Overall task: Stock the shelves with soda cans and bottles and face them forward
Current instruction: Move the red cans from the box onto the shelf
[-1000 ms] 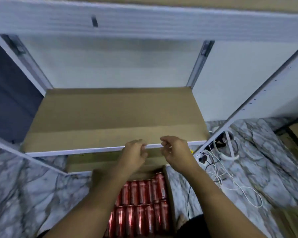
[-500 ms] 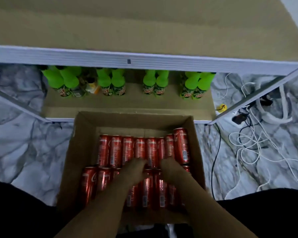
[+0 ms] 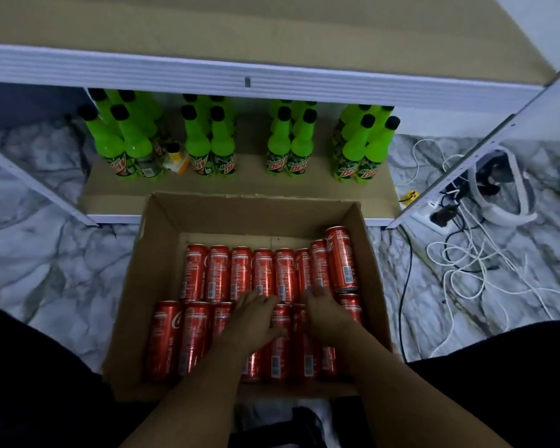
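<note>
Both hands are dropping from the shelf edge into the cardboard box, centre frame. Left hand & right hand are resting flat, fingers extended, on the red cola cans; nothing gripped yet. Pick phase is starting; green Mountain Dew bottles are standing on the lower shelf, upper centre.

White cables, perhaps headset

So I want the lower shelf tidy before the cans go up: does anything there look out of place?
Yes. A small yellow-orange bottle sits among the green soda bottles on the lower shelf, between the first and second groups from the left. It is shorter, differently coloured, and breaks the pattern of paired green bottles.
</note>
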`<state>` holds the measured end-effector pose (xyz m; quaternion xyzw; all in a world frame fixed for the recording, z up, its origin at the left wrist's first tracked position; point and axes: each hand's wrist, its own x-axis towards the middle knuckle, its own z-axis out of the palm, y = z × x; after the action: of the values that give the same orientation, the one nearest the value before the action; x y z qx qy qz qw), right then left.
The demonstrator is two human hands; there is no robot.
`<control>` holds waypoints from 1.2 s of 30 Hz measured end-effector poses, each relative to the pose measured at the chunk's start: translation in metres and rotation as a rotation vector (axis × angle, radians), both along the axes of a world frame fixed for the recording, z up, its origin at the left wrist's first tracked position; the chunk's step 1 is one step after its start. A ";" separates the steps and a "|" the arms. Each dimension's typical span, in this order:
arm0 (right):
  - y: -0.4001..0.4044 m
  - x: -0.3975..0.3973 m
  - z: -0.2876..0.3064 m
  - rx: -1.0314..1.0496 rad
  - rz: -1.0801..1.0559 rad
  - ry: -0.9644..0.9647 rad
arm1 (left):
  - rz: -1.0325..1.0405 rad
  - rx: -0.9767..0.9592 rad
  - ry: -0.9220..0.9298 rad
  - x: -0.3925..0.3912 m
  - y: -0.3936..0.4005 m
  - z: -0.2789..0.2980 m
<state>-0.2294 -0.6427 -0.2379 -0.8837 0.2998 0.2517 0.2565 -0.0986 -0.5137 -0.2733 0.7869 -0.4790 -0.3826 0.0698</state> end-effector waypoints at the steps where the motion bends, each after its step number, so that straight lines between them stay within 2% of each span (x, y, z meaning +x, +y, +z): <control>1: 0.002 0.000 0.004 0.040 -0.046 -0.023 | 0.038 -0.006 0.026 -0.001 0.003 0.001; 5: 0.003 -0.001 0.005 0.156 -0.194 -0.136 | 0.134 -0.083 0.099 -0.002 0.006 0.008; 8: 0.000 -0.004 0.006 0.202 -0.307 -0.180 | 0.240 -0.140 0.262 -0.001 0.007 0.012; 12: -0.013 -0.003 0.004 0.309 -0.463 -0.154 | 0.354 -0.204 0.416 0.003 -0.001 0.014; 17: -0.041 0.015 0.012 0.343 -0.460 -0.089 | 0.414 -0.182 0.496 0.026 -0.026 0.026; 22: -0.063 0.030 0.068 0.364 -0.453 -0.159 | 0.454 -0.202 0.530 0.048 -0.042 0.078; 28: -0.093 0.040 0.199 0.305 -0.414 -0.294 | 0.453 -0.321 0.518 0.068 -0.062 0.216; 36: -0.132 0.034 0.449 0.253 -0.433 -0.589 | 0.366 -0.522 0.468 0.079 -0.107 0.473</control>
<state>-0.1952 -0.7750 0.2110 -0.7959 0.3594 -0.0377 0.4857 -0.0201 -0.6203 0.1993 0.7066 -0.3831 -0.3982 0.4420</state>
